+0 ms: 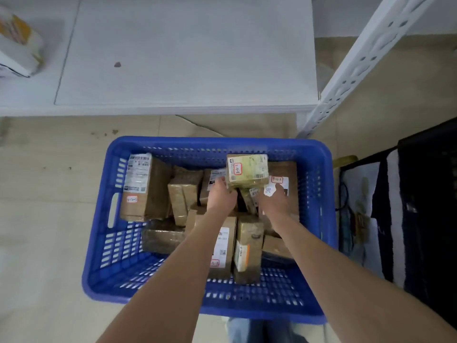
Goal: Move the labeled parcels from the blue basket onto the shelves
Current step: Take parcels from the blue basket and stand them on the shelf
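Centre: yellow-taped parcel (pixel 247 169) (red-bordered handwritten tag), raised over far right of blue basket (pixel 217 141), lower edge clasped by left grip (pixel 221 195). Alongside, right grip (pixel 274 200) on brown labelled box (pixel 283 173), finger posture indiscernible. Beyond, white shelf (pixel 185 58).

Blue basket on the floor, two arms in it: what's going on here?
A person reaches both hands into the blue basket. The left hand grips a small yellowish parcel, raised above the brown parcels piled inside. The right hand is at a white-labelled parcel beside it; whether it grips is unclear. The white shelf ahead has one box at its far left.
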A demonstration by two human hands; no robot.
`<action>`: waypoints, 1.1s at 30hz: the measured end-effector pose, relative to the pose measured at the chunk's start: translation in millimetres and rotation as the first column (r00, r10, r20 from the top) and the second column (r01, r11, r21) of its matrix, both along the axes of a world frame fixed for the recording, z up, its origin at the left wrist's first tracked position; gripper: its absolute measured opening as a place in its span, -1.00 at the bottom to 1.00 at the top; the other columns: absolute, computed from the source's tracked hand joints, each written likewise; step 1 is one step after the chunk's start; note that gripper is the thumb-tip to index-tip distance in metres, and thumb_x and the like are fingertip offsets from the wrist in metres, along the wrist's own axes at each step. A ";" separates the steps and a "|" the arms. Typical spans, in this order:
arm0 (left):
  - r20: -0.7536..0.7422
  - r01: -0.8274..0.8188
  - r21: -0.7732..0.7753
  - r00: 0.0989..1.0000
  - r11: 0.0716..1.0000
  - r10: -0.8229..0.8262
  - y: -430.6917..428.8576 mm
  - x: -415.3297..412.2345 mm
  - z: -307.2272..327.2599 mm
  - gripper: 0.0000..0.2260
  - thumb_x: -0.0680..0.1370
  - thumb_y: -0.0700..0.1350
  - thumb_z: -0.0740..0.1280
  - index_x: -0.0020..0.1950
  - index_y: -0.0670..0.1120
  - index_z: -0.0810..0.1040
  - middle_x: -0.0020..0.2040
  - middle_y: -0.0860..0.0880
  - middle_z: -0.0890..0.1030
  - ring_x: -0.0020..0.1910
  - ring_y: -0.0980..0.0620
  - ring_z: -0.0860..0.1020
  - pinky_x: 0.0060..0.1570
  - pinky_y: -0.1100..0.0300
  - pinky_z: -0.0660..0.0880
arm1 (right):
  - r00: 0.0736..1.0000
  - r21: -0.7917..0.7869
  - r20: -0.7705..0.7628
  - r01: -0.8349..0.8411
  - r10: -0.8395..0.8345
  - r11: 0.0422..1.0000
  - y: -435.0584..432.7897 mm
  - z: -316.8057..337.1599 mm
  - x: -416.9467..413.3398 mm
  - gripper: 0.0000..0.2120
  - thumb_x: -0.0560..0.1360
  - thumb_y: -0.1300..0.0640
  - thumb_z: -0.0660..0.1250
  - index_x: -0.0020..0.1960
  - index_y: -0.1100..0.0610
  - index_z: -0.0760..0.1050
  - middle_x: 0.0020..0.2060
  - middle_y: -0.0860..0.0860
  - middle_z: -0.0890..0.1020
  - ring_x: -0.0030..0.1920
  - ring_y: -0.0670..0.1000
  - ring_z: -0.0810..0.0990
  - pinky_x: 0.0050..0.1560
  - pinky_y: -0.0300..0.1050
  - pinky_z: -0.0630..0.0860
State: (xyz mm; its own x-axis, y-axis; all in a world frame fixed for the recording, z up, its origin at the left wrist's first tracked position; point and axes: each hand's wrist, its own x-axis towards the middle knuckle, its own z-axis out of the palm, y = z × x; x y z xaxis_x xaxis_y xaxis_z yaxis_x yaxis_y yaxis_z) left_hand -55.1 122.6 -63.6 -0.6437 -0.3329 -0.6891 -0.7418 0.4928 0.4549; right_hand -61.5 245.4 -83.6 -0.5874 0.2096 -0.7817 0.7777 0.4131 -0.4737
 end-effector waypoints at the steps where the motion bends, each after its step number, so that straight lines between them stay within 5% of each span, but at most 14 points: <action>1: -0.015 -0.011 -0.001 1.000 1.000 0.011 -0.6 -3.4 -10.7 -0.59 0.58 -0.19 0.24 0.42 -0.15 0.27 0.29 -0.10 0.50 0.23 -0.07 0.50 0.02 0.17 0.41 | 0.999 -0.029 0.011 0.034 -0.033 0.999 -0.7 -11.0 -3.7 -0.37 0.53 0.05 0.31 0.51 0.07 0.13 0.38 0.15 0.36 0.26 0.18 0.45 0.20 0.02 0.49; 9: -0.101 -0.149 0.065 0.983 0.987 0.156 -7.7 -46.9 -75.1 -0.60 0.59 -0.11 0.22 0.41 -0.11 0.25 0.26 -0.11 0.51 0.21 -0.10 0.51 0.16 0.01 0.50 | 0.985 -0.191 0.001 0.169 -0.172 0.967 -9.2 -73.1 -39.3 -0.21 0.45 -0.04 0.43 0.50 0.19 0.08 0.40 0.14 0.36 0.32 0.17 0.44 0.29 0.01 0.41; 16: -0.052 -0.233 0.175 0.968 0.956 0.245 -9.2 -38.6 -66.0 -0.58 0.61 -0.09 0.18 0.46 -0.03 0.22 0.24 -0.07 0.54 0.11 0.00 0.55 -0.01 0.10 0.51 | 0.967 -0.267 0.015 0.250 -0.255 0.931 -5.5 -68.5 -31.9 -0.51 0.48 0.07 0.40 0.31 0.19 0.32 0.19 0.09 0.55 0.13 0.10 0.56 0.20 0.04 0.52; 20: -0.050 -0.255 0.191 0.962 0.948 0.269 -15.9 -16.0 -17.6 -0.47 0.59 -0.01 0.21 0.52 0.05 0.10 0.27 -0.07 0.53 0.13 -0.05 0.58 0.07 -0.03 0.57 | 0.956 -0.388 0.016 0.277 -0.294 0.879 -2.1 -13.1 -21.4 -0.48 0.47 0.11 0.43 0.34 0.12 0.29 0.11 0.04 0.57 0.11 0.06 0.57 0.23 0.08 0.49; 25: -0.036 -0.326 0.219 0.939 0.920 0.342 -24.6 7.1 80.0 -0.66 0.59 0.06 0.21 0.31 -0.04 0.34 0.04 -0.05 0.61 -0.06 -0.03 0.64 -0.05 -0.03 0.62 | 0.945 -0.459 0.038 0.304 -0.324 0.835 -1.1 86.5 -8.4 -0.56 0.44 0.09 0.46 0.23 0.05 0.37 0.05 -0.02 0.58 0.06 0.03 0.53 0.20 0.16 0.47; 33: 0.016 -0.280 0.302 0.957 0.911 0.289 -41.4 39.0 253.0 -0.56 0.59 0.19 0.14 0.24 -0.14 0.41 -0.06 -0.04 0.61 -0.04 0.00 0.58 0.10 0.05 0.51 | 0.971 -0.529 -0.079 0.151 -0.225 0.835 -7.1 263.7 2.2 -0.77 0.44 0.18 0.42 0.09 0.08 0.51 -0.03 0.04 0.65 -0.08 -0.01 0.62 -0.26 -0.14 0.49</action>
